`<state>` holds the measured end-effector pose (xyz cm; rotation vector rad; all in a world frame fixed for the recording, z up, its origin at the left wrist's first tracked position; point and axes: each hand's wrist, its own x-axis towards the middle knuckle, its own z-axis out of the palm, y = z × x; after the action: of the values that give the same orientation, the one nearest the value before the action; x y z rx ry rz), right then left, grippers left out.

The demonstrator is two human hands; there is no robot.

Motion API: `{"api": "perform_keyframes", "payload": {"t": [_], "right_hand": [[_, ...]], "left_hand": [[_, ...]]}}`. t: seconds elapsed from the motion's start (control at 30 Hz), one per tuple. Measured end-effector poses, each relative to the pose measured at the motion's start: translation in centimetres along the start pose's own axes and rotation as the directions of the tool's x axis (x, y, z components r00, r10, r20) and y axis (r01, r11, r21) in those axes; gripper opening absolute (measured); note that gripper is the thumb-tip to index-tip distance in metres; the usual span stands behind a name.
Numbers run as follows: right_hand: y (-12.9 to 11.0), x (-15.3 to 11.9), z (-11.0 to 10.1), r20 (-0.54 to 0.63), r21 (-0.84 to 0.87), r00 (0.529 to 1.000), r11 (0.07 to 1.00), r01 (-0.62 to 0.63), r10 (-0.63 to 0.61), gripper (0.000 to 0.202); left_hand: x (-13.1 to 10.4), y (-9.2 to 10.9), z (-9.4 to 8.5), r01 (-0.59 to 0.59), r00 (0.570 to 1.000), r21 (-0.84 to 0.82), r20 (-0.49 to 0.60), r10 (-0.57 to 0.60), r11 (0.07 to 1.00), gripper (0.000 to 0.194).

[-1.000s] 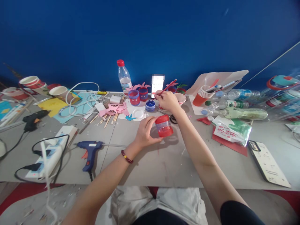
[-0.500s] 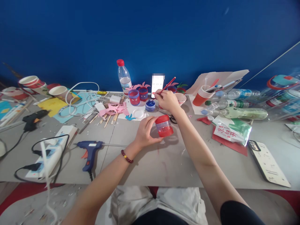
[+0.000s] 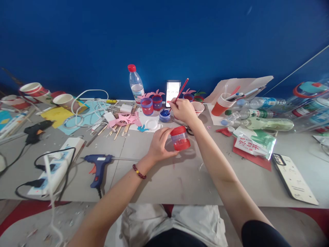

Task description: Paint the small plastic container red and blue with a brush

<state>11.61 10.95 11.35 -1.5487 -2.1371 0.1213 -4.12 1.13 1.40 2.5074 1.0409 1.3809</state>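
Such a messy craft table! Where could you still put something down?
Bare grey tabletop lies along the near edge, between the blue glue gun and the flat white phone case. The back, around the blue paint pot, is crowded.

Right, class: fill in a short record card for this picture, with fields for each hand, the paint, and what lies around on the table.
left hand: grips a red jar, tilted, just above the table
right hand: holds a red paintbrush, handle pointing up and back
paint: blue paint pot, open, beside the right hand
left side: blue glue gun, power strip
right side: stacked red cups, plastic bottles
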Motion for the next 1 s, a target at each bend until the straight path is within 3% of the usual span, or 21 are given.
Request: {"api": "perform_keyframes", "payload": {"t": [0.2,0.47,0.67,1.0], "right_hand": [[0.65,0.21,0.68,-0.035,0.104,0.999,0.994,0.038,-0.034,0.034],[0.62,0.24,0.77,-0.031,0.038,0.999,0.999,0.036,-0.035,0.031],[0.68,0.19,0.72,-0.104,0.149,0.994,0.988,0.051,-0.036,0.03],[0.63,0.37,1.06,-0.034,0.064,0.998,0.997,0.049,-0.047,0.031]], "left_hand": [[0.01,0.0,-0.01,0.003,1.0,0.005,0.008,-0.003,1.0,0.085],[0.16,0.1,-0.09,-0.009,1.0,-0.014,0.0,0.009,1.0,0.084],[0.14,0.11,-0.06,-0.01,1.0,-0.003,-0.004,0.01,1.0,0.085],[0.04,0.0,0.0,0.002,1.0,0.014,0.011,-0.002,1.0,0.085]]}}
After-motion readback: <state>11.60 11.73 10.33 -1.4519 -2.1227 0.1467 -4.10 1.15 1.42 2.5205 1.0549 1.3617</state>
